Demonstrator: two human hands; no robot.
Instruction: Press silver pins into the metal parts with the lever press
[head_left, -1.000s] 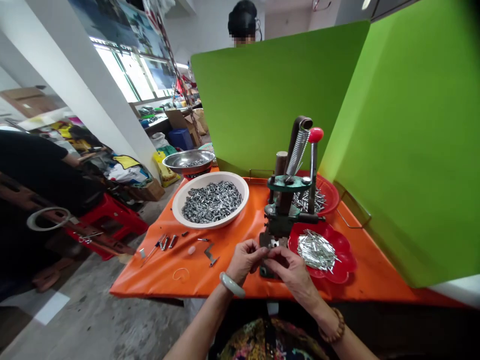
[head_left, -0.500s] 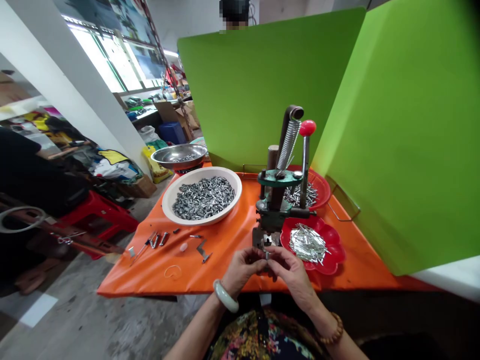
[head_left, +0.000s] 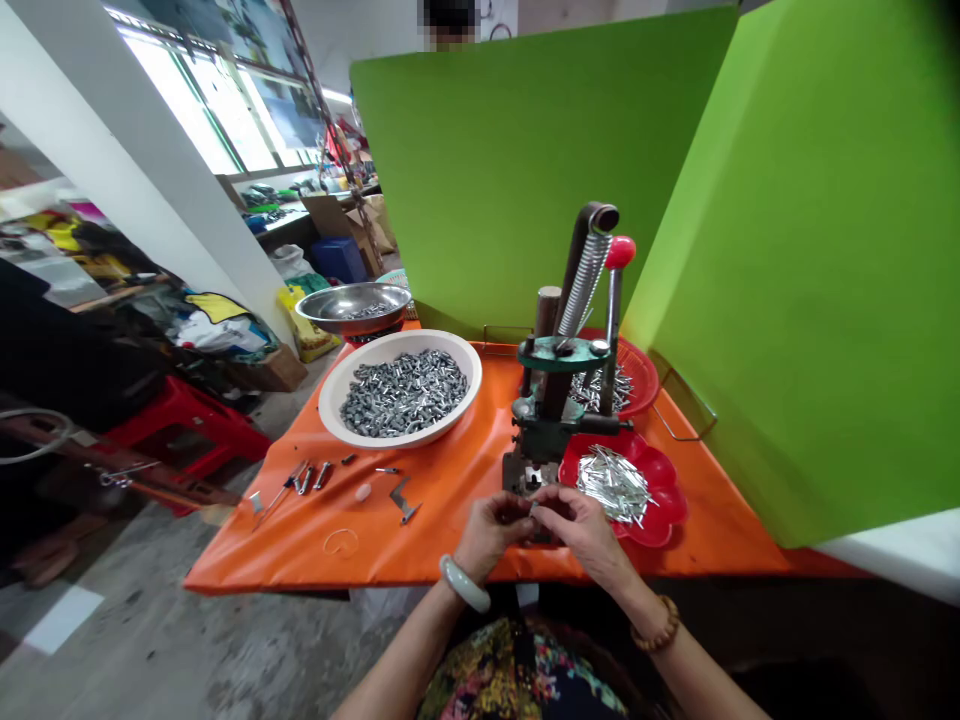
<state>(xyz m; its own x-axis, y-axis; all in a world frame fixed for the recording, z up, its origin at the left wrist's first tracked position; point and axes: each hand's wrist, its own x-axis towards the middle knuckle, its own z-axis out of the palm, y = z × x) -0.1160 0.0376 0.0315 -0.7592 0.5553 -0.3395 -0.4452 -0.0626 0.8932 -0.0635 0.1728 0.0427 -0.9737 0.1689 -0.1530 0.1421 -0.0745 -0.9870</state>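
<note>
My left hand and my right hand meet at the front of the green hand press, fingertips pinched together. Between them shows a bit of a small grey metal piece, mostly hidden by the fingers; its exact kind I cannot make out. Just behind the fingertips is the press's metal base. The press has a coil spring and a lever with a red ball knob. To the right of my right hand, a red scalloped dish holds thin shiny metal pins.
A white basin of small grey metal parts stands left of the press, with a steel bowl behind it. A red basket sits behind the press. Loose tools and a bent metal bracket lie front left. Green panels border the table.
Both hands stay together at the press, fingers shifted slightly around the small piece, which now shows less. The camera view has moved a little.
</note>
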